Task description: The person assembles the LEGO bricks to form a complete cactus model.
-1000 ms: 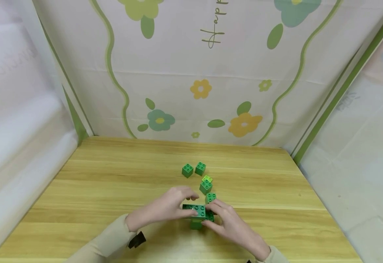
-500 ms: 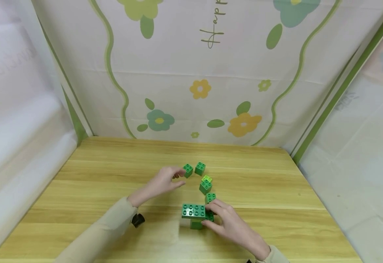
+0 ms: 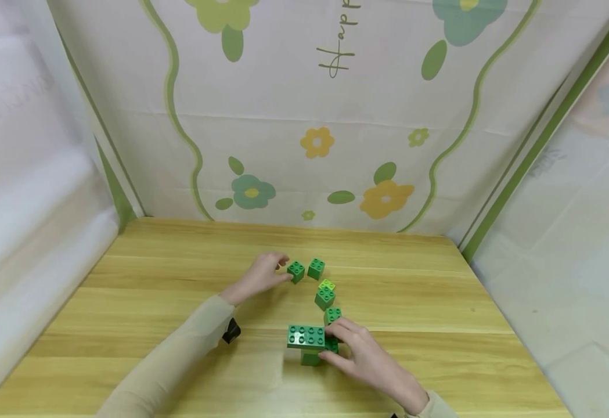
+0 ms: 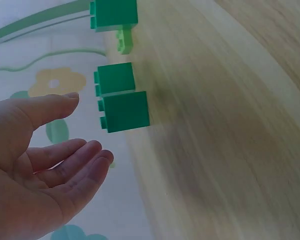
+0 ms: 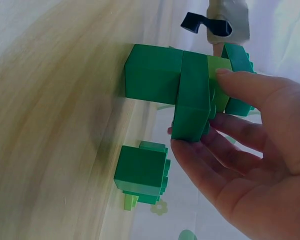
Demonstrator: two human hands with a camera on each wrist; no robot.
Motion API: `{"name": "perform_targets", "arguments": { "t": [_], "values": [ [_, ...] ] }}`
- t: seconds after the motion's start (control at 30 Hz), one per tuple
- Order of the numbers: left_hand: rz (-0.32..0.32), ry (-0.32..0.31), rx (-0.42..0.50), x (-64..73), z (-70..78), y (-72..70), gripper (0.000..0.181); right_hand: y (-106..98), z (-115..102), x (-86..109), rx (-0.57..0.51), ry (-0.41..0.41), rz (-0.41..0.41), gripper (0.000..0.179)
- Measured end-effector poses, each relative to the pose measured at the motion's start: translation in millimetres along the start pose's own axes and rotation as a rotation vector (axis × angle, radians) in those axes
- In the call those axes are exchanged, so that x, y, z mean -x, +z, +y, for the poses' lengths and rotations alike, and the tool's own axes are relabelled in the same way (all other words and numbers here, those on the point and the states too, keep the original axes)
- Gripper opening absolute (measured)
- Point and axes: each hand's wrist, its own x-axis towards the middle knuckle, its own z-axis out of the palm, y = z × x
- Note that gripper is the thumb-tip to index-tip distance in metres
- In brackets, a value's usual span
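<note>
My right hand [image 3: 359, 357] holds a stack of green toy building bricks [image 3: 306, 337] near the front middle of the table. In the right wrist view its thumb lies on a lime layer [image 5: 219, 82] and its fingers reach under a dark green brick [image 5: 192, 97]; a wide studded brick tops the stack. My left hand [image 3: 260, 276] is stretched to the far side, beside a green four-stud brick [image 3: 296, 271]. The left wrist view shows its thumb and fingers apart, with nothing between them, and that brick [image 4: 126, 112] just beyond the fingertips.
Another green brick [image 3: 316, 268] stands right of the one by my left hand. Nearer are a flat lime brick [image 3: 327, 285], a green brick [image 3: 324, 298] and one more [image 3: 332, 316] close behind my right hand. A printed cloth [image 3: 262, 116] walls the table [image 3: 179, 278].
My left hand has come off the top of the stack and moved away to the far brick. The right hand keeps its hold on the stack in the same place.
</note>
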Motion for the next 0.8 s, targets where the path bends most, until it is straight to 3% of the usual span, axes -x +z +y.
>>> {"name": "perform_targets", "arguments": {
  "t": [0.3, 0.57, 0.8],
  "values": [
    [-0.033, -0.019, -0.025, -13.3, -9.9, 11.8, 0.042, 1.3, -0.9, 0.1, -0.013, 0.005, -0.001, 0.028],
    [-0.057, -0.035, -0.032, -18.2, -9.3, 19.6, 0.042, 1.0, -0.5, 0.5, -0.004, -0.002, 0.001, 0.028],
    [-0.038, -0.013, -0.039, -21.7, -11.1, 25.3, 0.040, 0.4, 0.7, 0.4, -0.014, -0.004, 0.001, 0.028]
  ]
}}
